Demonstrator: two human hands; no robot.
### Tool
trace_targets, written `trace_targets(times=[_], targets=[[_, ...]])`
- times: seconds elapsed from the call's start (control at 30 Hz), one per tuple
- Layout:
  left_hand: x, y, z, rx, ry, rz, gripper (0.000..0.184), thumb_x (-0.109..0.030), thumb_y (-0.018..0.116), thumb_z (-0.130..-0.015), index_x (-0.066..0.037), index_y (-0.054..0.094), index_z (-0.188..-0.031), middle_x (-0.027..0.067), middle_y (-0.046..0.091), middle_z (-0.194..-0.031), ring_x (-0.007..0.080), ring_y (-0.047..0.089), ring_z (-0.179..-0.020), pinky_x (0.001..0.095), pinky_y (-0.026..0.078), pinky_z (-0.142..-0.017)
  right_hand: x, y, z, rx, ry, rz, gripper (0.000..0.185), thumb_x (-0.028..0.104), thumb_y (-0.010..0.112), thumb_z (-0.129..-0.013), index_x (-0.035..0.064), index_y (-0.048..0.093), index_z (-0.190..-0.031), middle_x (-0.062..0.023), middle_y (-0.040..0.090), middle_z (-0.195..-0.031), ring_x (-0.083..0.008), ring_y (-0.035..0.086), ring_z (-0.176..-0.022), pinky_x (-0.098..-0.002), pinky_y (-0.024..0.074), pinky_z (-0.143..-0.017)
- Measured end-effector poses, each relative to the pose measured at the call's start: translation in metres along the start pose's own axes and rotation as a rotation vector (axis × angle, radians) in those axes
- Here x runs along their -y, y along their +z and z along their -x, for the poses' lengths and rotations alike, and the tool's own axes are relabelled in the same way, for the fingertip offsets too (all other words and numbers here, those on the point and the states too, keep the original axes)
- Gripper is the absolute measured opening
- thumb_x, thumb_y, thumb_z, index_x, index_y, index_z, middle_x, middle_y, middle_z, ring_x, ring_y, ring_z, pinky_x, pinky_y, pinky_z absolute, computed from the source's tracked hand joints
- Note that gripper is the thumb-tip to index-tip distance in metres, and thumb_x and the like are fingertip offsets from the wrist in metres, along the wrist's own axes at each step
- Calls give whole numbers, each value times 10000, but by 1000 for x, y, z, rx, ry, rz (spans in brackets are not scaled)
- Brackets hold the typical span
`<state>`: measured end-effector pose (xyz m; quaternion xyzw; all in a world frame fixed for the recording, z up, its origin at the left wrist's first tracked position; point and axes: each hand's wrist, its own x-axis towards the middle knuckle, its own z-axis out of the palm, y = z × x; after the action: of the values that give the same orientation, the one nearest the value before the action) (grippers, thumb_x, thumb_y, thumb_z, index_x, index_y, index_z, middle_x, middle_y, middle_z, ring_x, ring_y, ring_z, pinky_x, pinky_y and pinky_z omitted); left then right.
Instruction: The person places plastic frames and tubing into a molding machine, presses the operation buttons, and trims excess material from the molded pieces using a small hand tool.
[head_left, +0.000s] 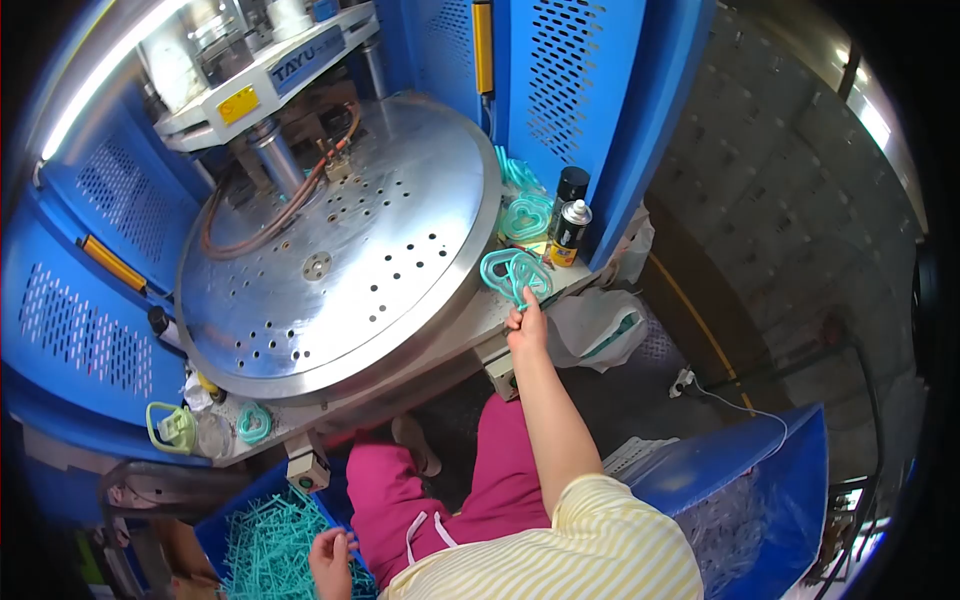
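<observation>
My right hand (pixel 527 325) reaches out to the ledge beside the round metal table, its fingers closed on the near end of a teal looped plastic piece (pixel 517 272). Overlapping curved outlines show there, so I cannot tell if it is one piece or several. Behind it lie more teal looped pieces (pixel 525 217). My left hand (pixel 332 562) is low by my leg, at the edge of a blue bin full of thin teal plastic sticks (pixel 268 548). Its fingers are loosely bent and slightly apart, and nothing shows in them.
The round metal table (pixel 420 215) with drilled holes sits under a press head (pixel 280 75) between blue perforated panels. Spray cans (pixel 569 233) stand right of the teal pieces. A green-handled container (pixel 175 430) and another teal loop (pixel 254 423) are at front left. A blue bin (pixel 800 480) holds clear plastic.
</observation>
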<state>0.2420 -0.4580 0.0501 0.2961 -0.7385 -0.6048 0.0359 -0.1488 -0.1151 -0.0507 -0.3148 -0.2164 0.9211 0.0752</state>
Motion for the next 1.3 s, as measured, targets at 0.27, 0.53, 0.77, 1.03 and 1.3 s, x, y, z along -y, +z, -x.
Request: trace_targets(times=[0.27,0.53,0.77,1.03,1.3], targets=[[-74,64,-36,250,56,359,334,-282,486,-971,-28,532,-1182,91,598,-1146,179,577,-1074,297,463,-844,-32,-22,199,673,351,581,184,162,673,-842,56,590,-967,7,580,-781,-40,418,-476,-192,280,-393],[-48,52,-22,299,34,666,264,-252,483,-975,-34,560,-1104,28,631,-959,87,584,-895,243,449,-804,-67,-23,268,880,193,1025,250,251,622,-895,57,626,-1052,51,590,-727,2,400,-469,-178,245,-390],[-11,12,-9,67,-16,723,253,-262,479,-976,-36,576,-1031,27,646,-889,92,601,-816,250,465,-770,-79,-9,266,658,277,808,274,282,630,-890,29,614,-994,-3,587,-722,-27,426,-457,-164,266,-366],[9,14,-10,151,-32,804,286,-278,443,-989,-38,545,-1106,44,640,-976,111,597,-914,263,455,-832,-114,-3,311,935,545,967,265,274,655,-877,18,632,-941,6,604,-738,-50,543,-628,-205,457,-530],[-26,13,7,267,-26,1075,274,-247,439,-980,-49,523,-1150,51,611,-1064,153,569,-1014,317,423,-923,-135,-17,306,978,384,1154,275,283,651,-883,9,650,-866,20,596,-698,-36,514,-635,-217,418,-565]])
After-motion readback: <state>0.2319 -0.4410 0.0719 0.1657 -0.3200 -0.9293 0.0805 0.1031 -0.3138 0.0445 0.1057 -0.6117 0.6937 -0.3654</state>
